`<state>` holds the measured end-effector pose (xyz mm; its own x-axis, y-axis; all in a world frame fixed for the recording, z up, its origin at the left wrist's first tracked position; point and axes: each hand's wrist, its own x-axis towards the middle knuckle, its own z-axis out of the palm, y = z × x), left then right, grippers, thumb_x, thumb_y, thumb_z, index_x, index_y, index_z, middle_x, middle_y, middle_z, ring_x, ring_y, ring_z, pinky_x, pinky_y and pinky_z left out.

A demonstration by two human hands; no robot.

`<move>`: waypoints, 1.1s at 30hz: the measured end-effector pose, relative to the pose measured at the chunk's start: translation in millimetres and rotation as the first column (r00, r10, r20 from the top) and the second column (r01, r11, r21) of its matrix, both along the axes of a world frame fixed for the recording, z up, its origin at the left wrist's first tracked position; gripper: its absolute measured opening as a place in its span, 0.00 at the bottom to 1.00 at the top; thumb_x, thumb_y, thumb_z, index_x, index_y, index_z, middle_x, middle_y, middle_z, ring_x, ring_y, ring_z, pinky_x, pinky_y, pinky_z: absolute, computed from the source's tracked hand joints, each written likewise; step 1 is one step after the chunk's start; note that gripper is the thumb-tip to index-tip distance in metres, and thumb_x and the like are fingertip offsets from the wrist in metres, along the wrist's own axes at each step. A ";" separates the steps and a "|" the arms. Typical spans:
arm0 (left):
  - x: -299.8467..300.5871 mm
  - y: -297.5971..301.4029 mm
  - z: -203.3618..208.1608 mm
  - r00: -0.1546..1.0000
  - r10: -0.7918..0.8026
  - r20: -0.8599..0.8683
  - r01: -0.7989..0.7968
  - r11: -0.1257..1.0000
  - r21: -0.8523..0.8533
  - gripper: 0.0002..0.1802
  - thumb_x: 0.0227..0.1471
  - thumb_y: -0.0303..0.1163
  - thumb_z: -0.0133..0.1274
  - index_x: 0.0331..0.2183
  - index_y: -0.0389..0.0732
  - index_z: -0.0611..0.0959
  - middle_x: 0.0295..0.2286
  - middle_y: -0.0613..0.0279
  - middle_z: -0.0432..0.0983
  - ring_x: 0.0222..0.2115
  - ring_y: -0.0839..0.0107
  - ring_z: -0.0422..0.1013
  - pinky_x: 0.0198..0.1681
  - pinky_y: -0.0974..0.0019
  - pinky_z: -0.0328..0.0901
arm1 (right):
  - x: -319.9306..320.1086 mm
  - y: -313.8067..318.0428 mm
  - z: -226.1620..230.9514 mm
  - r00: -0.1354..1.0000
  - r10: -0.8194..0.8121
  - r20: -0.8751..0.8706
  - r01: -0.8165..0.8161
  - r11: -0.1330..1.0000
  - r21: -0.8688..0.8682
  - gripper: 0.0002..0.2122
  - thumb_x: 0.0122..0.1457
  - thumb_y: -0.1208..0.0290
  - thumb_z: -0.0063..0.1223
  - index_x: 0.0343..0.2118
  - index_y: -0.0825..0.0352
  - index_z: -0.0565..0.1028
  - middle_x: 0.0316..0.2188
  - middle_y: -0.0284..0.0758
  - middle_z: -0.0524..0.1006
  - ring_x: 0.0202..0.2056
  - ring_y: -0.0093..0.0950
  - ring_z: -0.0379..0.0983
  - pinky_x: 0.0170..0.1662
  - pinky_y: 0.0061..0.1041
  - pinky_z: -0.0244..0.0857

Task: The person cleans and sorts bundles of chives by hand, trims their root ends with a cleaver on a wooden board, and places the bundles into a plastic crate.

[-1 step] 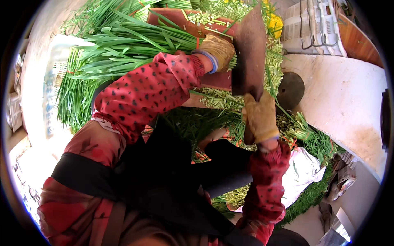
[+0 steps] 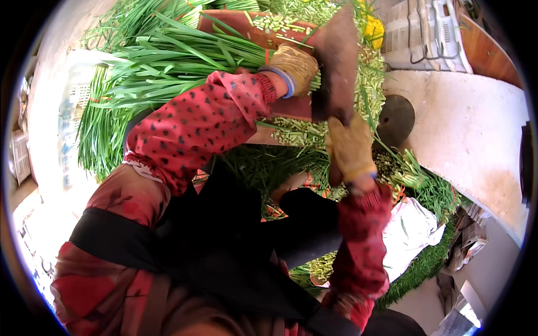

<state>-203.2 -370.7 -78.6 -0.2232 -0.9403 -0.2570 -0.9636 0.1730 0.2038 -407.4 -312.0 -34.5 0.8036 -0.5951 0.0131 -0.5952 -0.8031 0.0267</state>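
Observation:
In a tan work glove, my left hand is closed round the stem end of a bunch of chives, whose long flat leaves spread to the left. A red-orange tie circles the bunch beside the glove. My right hand, gloved alike, grips the handle of a broad cleaver. Its dark, slightly blurred blade stands just right of my left hand, at the cut stem ends. Beneath lies a reddish-brown chopping board. Short chopped stems are heaped around it.
More leafy bunches lie at the far left. A white plastic crate with metal hooks stands far right, beside a pale curved surface and a dark round disc. Below right are a white sack and more greens.
The cleaver and my right hand have shifted slightly left and away from me, bringing the blade nearer my left hand. My left hand keeps its hold, a little further left.

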 end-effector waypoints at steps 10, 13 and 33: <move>18.7 8.7 15.6 0.996 -0.080 -0.047 0.083 0.994 0.067 0.50 0.31 0.46 0.69 0.55 0.37 0.68 0.39 0.43 0.77 0.42 0.50 0.74 0.45 0.53 0.68 | 37.5 26.2 -44.3 0.524 -0.804 0.282 0.636 0.589 0.499 0.17 0.54 0.65 0.55 0.39 0.74 0.73 0.28 0.53 0.78 0.34 0.51 0.75 0.41 0.43 0.69; 49.9 21.8 16.7 0.984 -0.114 -0.135 0.111 0.993 -0.027 0.65 0.30 0.46 0.71 0.64 0.39 0.52 0.44 0.38 0.73 0.46 0.47 0.70 0.50 0.53 0.65 | 9.1 25.5 -33.8 0.543 -0.774 0.326 0.635 0.632 0.443 0.16 0.56 0.62 0.54 0.40 0.71 0.73 0.29 0.51 0.78 0.33 0.51 0.75 0.38 0.43 0.69; 77.5 53.5 35.1 1.000 0.000 0.026 -0.002 0.995 0.098 0.61 0.31 0.48 0.68 0.63 0.44 0.56 0.47 0.42 0.71 0.45 0.50 0.72 0.46 0.55 0.67 | 77.4 3.7 -54.2 0.602 -0.691 0.400 0.613 0.721 0.324 0.16 0.58 0.54 0.53 0.32 0.65 0.77 0.33 0.44 0.77 0.37 0.45 0.74 0.41 0.39 0.68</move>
